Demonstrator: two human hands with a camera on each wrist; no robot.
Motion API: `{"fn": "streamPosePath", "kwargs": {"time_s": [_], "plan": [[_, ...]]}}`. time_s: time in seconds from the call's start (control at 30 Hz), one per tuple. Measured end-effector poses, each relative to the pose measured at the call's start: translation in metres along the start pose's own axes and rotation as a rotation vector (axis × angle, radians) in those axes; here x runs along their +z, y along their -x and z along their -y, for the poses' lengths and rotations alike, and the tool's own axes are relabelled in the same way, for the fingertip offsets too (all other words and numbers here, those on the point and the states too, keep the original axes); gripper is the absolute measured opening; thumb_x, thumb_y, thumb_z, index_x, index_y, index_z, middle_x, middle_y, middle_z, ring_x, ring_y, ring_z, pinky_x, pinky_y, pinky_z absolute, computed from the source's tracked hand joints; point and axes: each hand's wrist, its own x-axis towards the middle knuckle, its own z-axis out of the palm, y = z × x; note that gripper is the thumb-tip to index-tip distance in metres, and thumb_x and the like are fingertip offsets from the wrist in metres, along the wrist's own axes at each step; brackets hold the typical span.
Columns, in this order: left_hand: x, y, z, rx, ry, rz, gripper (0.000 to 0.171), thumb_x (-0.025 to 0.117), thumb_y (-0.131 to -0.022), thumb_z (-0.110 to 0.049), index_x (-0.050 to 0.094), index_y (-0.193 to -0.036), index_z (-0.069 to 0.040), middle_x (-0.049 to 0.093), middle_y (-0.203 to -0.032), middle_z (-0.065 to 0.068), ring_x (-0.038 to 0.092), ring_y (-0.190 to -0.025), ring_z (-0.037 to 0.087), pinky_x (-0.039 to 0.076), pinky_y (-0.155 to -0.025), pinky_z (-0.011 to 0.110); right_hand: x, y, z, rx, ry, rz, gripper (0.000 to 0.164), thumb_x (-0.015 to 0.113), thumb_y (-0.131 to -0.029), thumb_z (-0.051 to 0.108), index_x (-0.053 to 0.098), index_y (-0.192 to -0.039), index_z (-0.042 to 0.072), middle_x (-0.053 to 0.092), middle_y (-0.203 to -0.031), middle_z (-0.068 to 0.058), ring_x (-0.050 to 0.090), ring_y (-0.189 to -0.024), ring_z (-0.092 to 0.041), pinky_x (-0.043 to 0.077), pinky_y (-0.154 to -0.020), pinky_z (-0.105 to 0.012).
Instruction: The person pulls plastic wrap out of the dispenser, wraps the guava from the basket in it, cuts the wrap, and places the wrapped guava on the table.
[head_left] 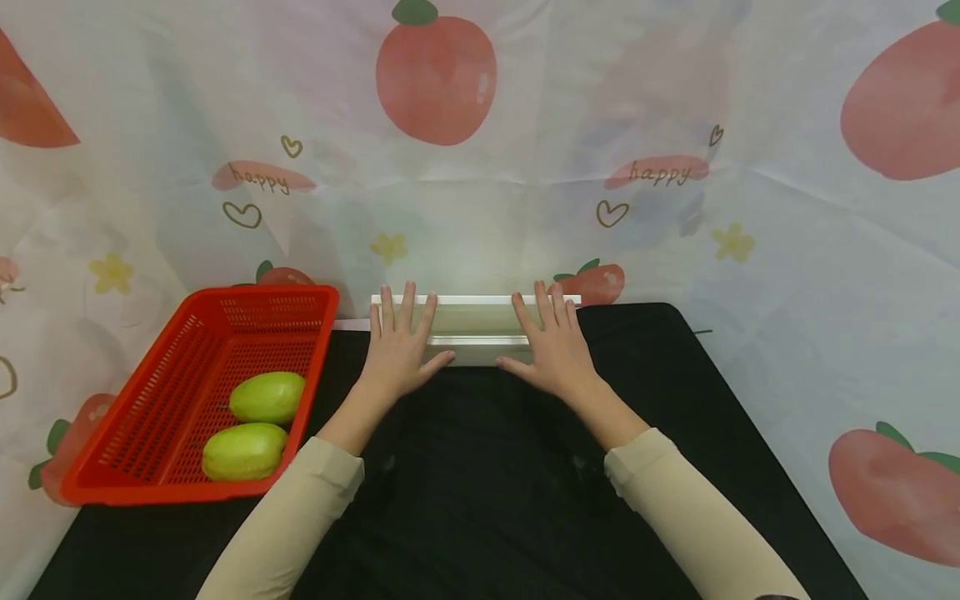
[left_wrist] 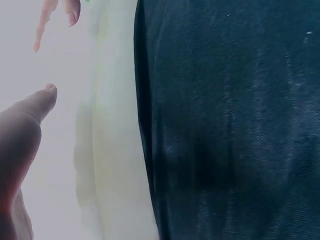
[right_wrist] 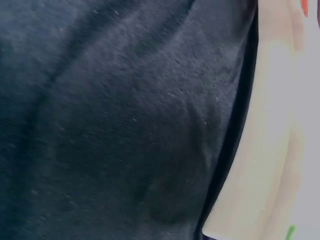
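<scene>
A long, pale object (head_left: 480, 321) with a white upper edge and a shiny lengthwise strip lies along the far edge of the black-covered table. My left hand (head_left: 396, 357) spreads straight fingers over its left part, thumb pointing inward. Over the right part, my right hand (head_left: 557, 348) mirrors it with its fingers fanned out. The left wrist view shows the left thumb (left_wrist: 37, 106) beside a cream-coloured strip (left_wrist: 120, 150), with fingertips at the top. In the right wrist view a similar pale strip (right_wrist: 257, 150) borders the dark cloth; the right hand itself is out of that frame.
On the left of the table stands a red plastic basket (head_left: 161, 392) holding two green oval fruits (head_left: 267, 397). Black cloth (head_left: 480, 500) covers the table between the forearms. Behind it hangs a white curtain (head_left: 525, 208) printed with fruit, hearts and flowers.
</scene>
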Motion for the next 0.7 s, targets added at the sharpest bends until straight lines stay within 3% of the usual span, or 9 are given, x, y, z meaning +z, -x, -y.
{"fn": "streamPosePath", "kwargs": {"time_s": [0.47, 0.7], "plan": [[-0.012, -0.025, 0.009, -0.022, -0.011, 0.038, 0.097, 0.054, -0.091, -0.067, 0.009, -0.162, -0.019, 0.0, -0.167, 0.019, -0.005, -0.149, 0.052, 0.002, -0.117, 0.067, -0.01, -0.028, -0.007, 0.012, 0.011, 0.057, 0.105, 0.058, -0.085, 0.073, 0.011, -0.162, 0.019, 0.004, -0.166, -0.021, -0.002, -0.153, -0.041, 0.007, -0.121, -0.057], [-0.014, -0.039, 0.01, -0.027, -0.012, 0.045, 0.095, 0.051, -0.092, -0.068, 0.009, -0.162, -0.02, 0.001, -0.166, 0.02, -0.004, -0.149, 0.051, 0.003, -0.117, 0.067, -0.012, -0.039, -0.013, 0.023, 0.022, 0.068, 0.105, 0.058, -0.085, 0.073, 0.013, -0.162, 0.017, 0.006, -0.166, -0.022, 0.004, -0.152, -0.044, 0.008, -0.121, -0.059]]}}
